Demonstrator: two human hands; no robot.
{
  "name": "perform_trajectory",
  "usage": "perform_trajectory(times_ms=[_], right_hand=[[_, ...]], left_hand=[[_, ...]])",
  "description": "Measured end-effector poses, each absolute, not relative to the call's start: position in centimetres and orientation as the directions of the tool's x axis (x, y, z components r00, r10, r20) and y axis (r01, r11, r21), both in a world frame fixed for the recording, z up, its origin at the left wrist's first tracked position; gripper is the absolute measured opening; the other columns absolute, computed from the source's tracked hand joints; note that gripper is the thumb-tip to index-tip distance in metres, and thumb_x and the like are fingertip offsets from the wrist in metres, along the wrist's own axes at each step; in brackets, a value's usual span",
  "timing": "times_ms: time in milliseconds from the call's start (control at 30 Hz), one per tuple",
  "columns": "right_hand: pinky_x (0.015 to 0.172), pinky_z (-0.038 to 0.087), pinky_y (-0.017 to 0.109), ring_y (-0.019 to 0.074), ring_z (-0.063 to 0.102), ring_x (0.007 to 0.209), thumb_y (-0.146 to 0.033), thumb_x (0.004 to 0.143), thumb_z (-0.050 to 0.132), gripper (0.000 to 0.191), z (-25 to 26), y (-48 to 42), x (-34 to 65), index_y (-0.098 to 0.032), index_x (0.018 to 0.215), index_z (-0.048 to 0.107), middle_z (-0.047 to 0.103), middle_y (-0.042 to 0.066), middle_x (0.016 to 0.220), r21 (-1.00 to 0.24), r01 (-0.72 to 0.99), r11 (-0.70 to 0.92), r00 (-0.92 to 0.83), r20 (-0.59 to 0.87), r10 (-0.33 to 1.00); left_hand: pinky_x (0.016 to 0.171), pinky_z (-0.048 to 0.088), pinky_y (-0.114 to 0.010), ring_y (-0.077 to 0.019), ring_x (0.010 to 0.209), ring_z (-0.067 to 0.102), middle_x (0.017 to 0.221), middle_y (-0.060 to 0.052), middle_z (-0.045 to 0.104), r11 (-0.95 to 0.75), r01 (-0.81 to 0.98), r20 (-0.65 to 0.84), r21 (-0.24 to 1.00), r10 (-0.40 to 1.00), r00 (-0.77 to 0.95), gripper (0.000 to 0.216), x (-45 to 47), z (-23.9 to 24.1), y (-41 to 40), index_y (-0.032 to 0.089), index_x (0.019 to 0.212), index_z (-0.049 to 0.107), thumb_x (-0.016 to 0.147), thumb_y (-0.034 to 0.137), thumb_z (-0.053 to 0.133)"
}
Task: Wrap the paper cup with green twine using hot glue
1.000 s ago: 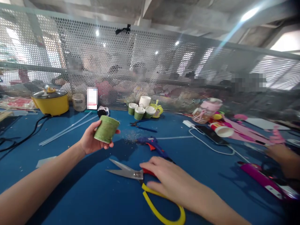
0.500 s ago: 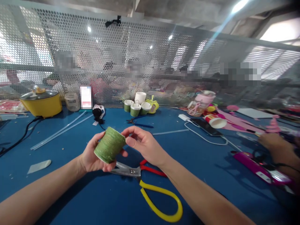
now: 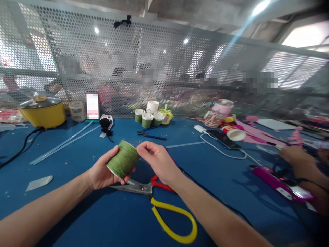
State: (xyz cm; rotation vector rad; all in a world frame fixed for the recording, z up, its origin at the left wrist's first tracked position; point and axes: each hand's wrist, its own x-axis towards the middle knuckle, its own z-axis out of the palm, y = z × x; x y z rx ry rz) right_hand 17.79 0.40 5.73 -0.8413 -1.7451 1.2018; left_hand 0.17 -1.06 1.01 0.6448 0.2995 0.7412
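My left hand is wrapped round a paper cup covered in green cord, held tilted above the blue table. My right hand is beside the cup's upper rim, its fingertips pinched together at the rim; whether they hold a cord end is too small to see. Below both hands lie scissors with one red and one yellow handle loop, blades pointing left.
Several green-wrapped cups stand at the back by the perforated screen. A yellow cooker, clear glue sticks, pliers, and a phone with white cable lie around. Another person's hand works at the right near a pink tool.
My right hand left the scissors on the table and rose to the cup's rim. My left hand brought the cup lower and nearer the middle.
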Motion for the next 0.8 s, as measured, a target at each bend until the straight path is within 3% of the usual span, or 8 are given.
perform_trajectory(times_ms=[167, 300, 400, 600, 800], right_hand=[[0.06, 0.033, 0.027, 0.0125, 0.044, 0.065, -0.058, 0.082, 0.035, 0.048, 5.68, 0.83, 18.03, -0.016, 0.071, 0.056, 0.053, 0.002, 0.068, -0.978, 0.015, 0.206, -0.496, 0.172, 0.851], [0.057, 0.029, 0.025, 0.0102, 0.036, 0.058, -0.049, 0.076, 0.053, 0.034, 5.71, 0.79, 17.77, -0.018, 0.063, 0.049, 0.042, -0.004, 0.061, -0.942, 0.133, 0.31, -0.458, 0.219, 0.862], [0.057, 0.028, 0.025, 0.0098, 0.034, 0.058, -0.047, 0.074, 0.057, 0.034, 5.61, 0.74, 17.64, -0.018, 0.06, 0.046, 0.04, -0.004, 0.06, -0.933, 0.139, 0.333, -0.447, 0.24, 0.861], [0.059, 0.031, 0.026, 0.0115, 0.039, 0.06, -0.06, 0.081, 0.034, 0.05, 5.52, 0.72, 17.65, -0.017, 0.063, 0.05, 0.045, -0.001, 0.061, -0.978, 0.059, 0.199, -0.476, 0.147, 0.867], [0.053, 0.025, 0.025, 0.0092, 0.029, 0.054, -0.056, 0.072, 0.054, 0.042, 5.44, 0.62, 17.5, -0.019, 0.057, 0.042, 0.035, -0.005, 0.057, -0.962, 0.139, 0.234, -0.44, 0.152, 0.885]], left_hand=[[0.05, 0.05, -0.021, -0.0184, 0.059, 0.066, 0.078, -0.013, 0.068, 0.585, -0.497, -0.084, 0.641, 0.697, 0.712, 0.054, 0.2, 1.04, -1.06, 0.005, 0.1, 0.059, 0.081, 0.053, 0.043], [0.048, 0.05, -0.021, -0.0191, 0.058, 0.066, 0.076, -0.015, 0.067, 0.593, -0.482, -0.124, 0.645, 0.704, 0.699, 0.054, 0.3, 0.72, -1.08, 0.002, 0.093, 0.061, 0.081, 0.052, 0.044], [0.045, 0.049, -0.021, -0.0199, 0.057, 0.066, 0.074, -0.015, 0.067, 0.584, -0.485, -0.134, 0.651, 0.718, 0.683, 0.054, 0.4, 0.57, -1.13, 0.002, 0.09, 0.062, 0.079, 0.052, 0.047], [0.05, 0.049, -0.023, -0.0201, 0.059, 0.066, 0.076, -0.015, 0.067, 0.593, -0.489, -0.112, 0.64, 0.701, 0.704, 0.053, 0.46, 0.59, -1.23, 0.004, 0.099, 0.059, 0.081, 0.051, 0.044], [0.047, 0.048, -0.022, -0.0206, 0.058, 0.066, 0.074, -0.016, 0.067, 0.59, -0.486, -0.152, 0.645, 0.722, 0.675, 0.052, 0.54, 0.48, -1.41, 0.002, 0.093, 0.061, 0.08, 0.05, 0.047]])
